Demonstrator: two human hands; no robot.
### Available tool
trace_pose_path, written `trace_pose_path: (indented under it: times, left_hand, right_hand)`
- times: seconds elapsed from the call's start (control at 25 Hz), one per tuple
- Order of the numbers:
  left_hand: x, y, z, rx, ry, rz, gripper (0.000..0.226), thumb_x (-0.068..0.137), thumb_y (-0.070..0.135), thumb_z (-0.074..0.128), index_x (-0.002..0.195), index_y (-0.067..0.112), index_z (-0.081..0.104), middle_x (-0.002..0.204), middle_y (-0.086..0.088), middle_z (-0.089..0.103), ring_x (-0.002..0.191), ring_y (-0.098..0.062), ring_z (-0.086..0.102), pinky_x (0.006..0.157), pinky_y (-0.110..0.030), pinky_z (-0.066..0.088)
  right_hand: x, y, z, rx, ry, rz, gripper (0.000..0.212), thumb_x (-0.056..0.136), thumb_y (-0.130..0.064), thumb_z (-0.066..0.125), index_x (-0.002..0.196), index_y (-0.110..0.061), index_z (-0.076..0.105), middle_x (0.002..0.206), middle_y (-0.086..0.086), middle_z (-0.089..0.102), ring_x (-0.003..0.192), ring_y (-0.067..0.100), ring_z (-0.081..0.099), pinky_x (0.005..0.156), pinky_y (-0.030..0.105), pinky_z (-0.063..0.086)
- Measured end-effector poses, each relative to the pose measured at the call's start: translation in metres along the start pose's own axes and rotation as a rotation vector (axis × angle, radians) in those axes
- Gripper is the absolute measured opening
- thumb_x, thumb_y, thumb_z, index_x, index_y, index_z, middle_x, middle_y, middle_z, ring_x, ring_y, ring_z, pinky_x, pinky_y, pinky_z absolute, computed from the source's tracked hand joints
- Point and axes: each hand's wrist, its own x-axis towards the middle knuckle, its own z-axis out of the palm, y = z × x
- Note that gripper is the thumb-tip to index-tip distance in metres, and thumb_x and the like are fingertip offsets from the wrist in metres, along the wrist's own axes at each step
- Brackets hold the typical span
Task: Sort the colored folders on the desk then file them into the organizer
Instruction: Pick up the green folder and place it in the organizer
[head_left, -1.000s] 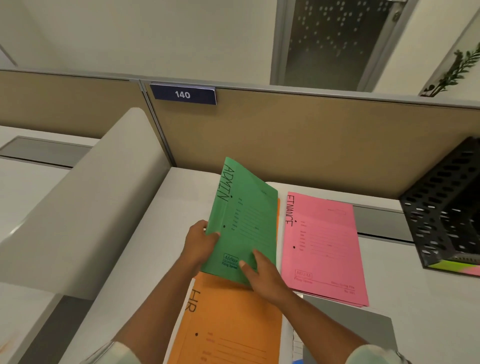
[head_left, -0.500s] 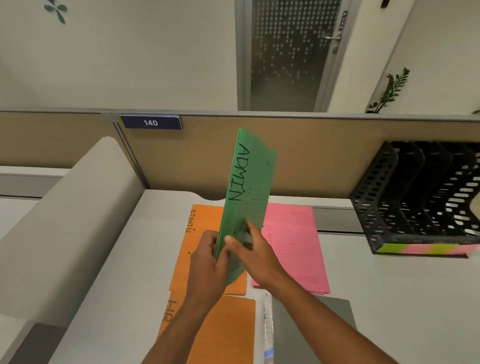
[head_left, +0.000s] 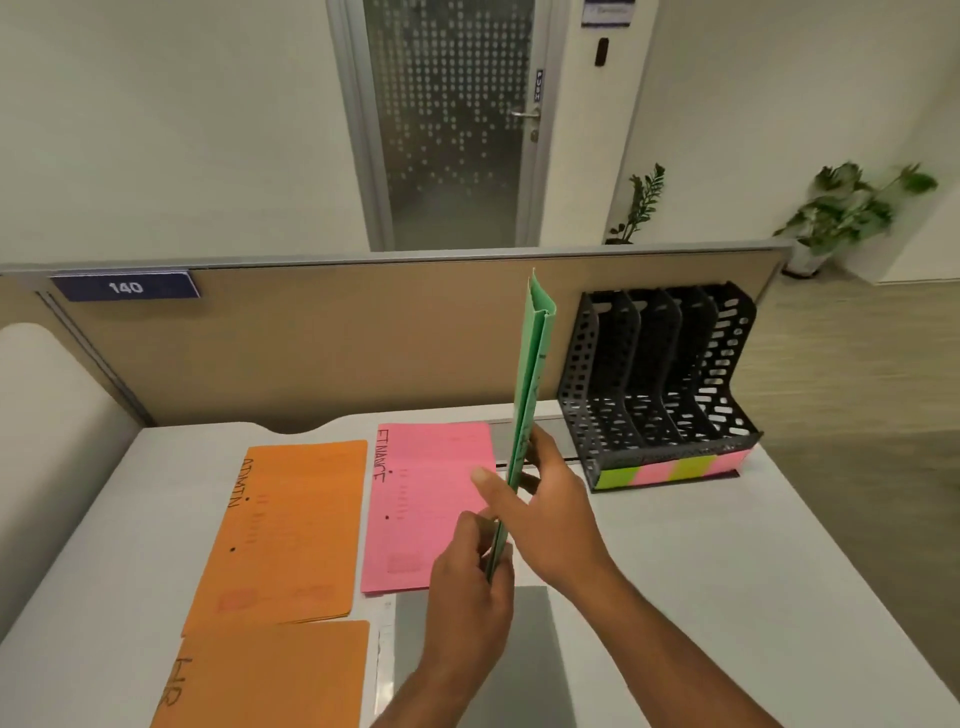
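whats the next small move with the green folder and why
Probably carry the green folder right toward the black organizer. Both hands, left hand and right hand, already hold it upright and edge-on, and the slots look empty.

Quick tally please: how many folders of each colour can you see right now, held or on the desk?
Orange folders: 2, ADMIN and HR
Pink folder: 1, FINANCE
Green folder: 1, held upright
Total: 4

Green folder (head_left: 531, 384) now upright, edge-on, moved right twd organizer (head_left: 660, 384); both hands (head_left: 519, 540) gripping.
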Motion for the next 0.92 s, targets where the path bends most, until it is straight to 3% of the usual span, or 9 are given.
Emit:
trace_pose_path:
  times: [0.08, 0.2, 0.28, 0.4, 0.48, 0.64, 0.84, 0.92]
  left_hand:
    - [-0.006, 0.011, 0.042, 0.035, -0.036, 0.047, 0.034, 0.098, 0.007, 0.069, 0.11, 0.034, 0.054, 0.09, 0.023, 0.065, 0.08, 0.001, 0.064, 0.068, -0.009, 0.049]
    - [-0.008, 0.022, 0.104, 0.09, -0.106, 0.12, 0.045, 0.098, 0.017, 0.071, 0.137, 0.032, 0.055, 0.116, 0.023, 0.071, 0.101, 0.001, 0.069, 0.088, -0.022, 0.059]
    - [-0.003, 0.031, 0.144, 0.132, -0.148, 0.186, 0.057, 0.098, 0.021, 0.071, 0.15, 0.03, 0.049, 0.13, 0.022, 0.069, 0.113, 0.003, 0.068, 0.098, -0.017, 0.055]
    - [0.007, 0.056, 0.195, 0.166, -0.235, 0.195, 0.068, 0.1, 0.029, 0.069, 0.16, 0.036, 0.037, 0.141, 0.02, 0.065, 0.124, -0.002, 0.064, 0.097, 0.0, 0.04]
    - [0.017, 0.073, 0.227, 0.167, -0.281, 0.197, 0.073, 0.101, 0.033, 0.067, 0.162, 0.04, 0.029, 0.142, 0.018, 0.065, 0.126, -0.005, 0.062, 0.094, -0.003, 0.039]
    - [0.045, 0.106, 0.282, 0.189, -0.329, 0.236, 0.073, 0.102, 0.035, 0.065, 0.164, 0.035, 0.026, 0.149, 0.013, 0.061, 0.127, -0.012, 0.063, 0.1, -0.024, 0.051]
    - [0.097, 0.134, 0.338, 0.131, -0.35, 0.183, 0.064, 0.098, 0.031, 0.072, 0.153, 0.03, 0.04, 0.145, 0.007, 0.064, 0.131, -0.015, 0.062, 0.106, -0.033, 0.055]
    - [0.123, 0.138, 0.358, 0.093, -0.372, 0.144, 0.064, 0.095, 0.029, 0.076, 0.149, 0.033, 0.042, 0.141, 0.004, 0.066, 0.126, -0.016, 0.064, 0.105, -0.034, 0.056]
  right_hand:
    - [-0.003, 0.002, -0.045, -0.064, 0.062, -0.022, 0.042, 0.09, -0.039, 0.073, 0.128, -0.036, 0.055, 0.104, -0.028, 0.07, 0.101, -0.004, 0.066, 0.089, 0.02, 0.055]
    - [-0.003, 0.008, -0.112, -0.158, 0.157, -0.051, 0.036, 0.091, -0.032, 0.071, 0.124, -0.033, 0.056, 0.097, -0.021, 0.071, 0.091, 0.0, 0.068, 0.08, 0.026, 0.06]
    - [-0.003, 0.015, -0.157, -0.198, 0.229, -0.065, 0.038, 0.092, -0.032, 0.069, 0.127, -0.031, 0.055, 0.101, -0.014, 0.072, 0.09, 0.006, 0.071, 0.078, 0.029, 0.062]
    - [0.001, 0.021, -0.219, -0.233, 0.334, -0.07, 0.04, 0.092, -0.03, 0.07, 0.129, -0.022, 0.057, 0.103, -0.005, 0.073, 0.087, 0.006, 0.071, 0.066, 0.015, 0.058]
    - [0.006, 0.022, -0.258, -0.25, 0.393, -0.085, 0.035, 0.093, -0.025, 0.069, 0.125, -0.013, 0.06, 0.095, -0.001, 0.073, 0.077, 0.002, 0.07, 0.056, 0.008, 0.051]
    - [0.026, 0.023, -0.317, -0.282, 0.487, -0.146, 0.023, 0.094, -0.012, 0.065, 0.115, -0.006, 0.059, 0.08, -0.007, 0.067, 0.067, -0.007, 0.065, 0.047, 0.005, 0.043]
    - [0.069, 0.036, -0.364, -0.368, 0.542, -0.248, 0.039, 0.097, -0.01, 0.06, 0.132, -0.009, 0.043, 0.082, -0.007, 0.062, 0.063, 0.004, 0.066, 0.045, 0.009, 0.045]
    - [0.091, 0.044, -0.376, -0.411, 0.556, -0.299, 0.056, 0.097, -0.009, 0.058, 0.146, -0.016, 0.032, 0.099, -0.003, 0.065, 0.071, 0.008, 0.067, 0.051, 0.007, 0.048]
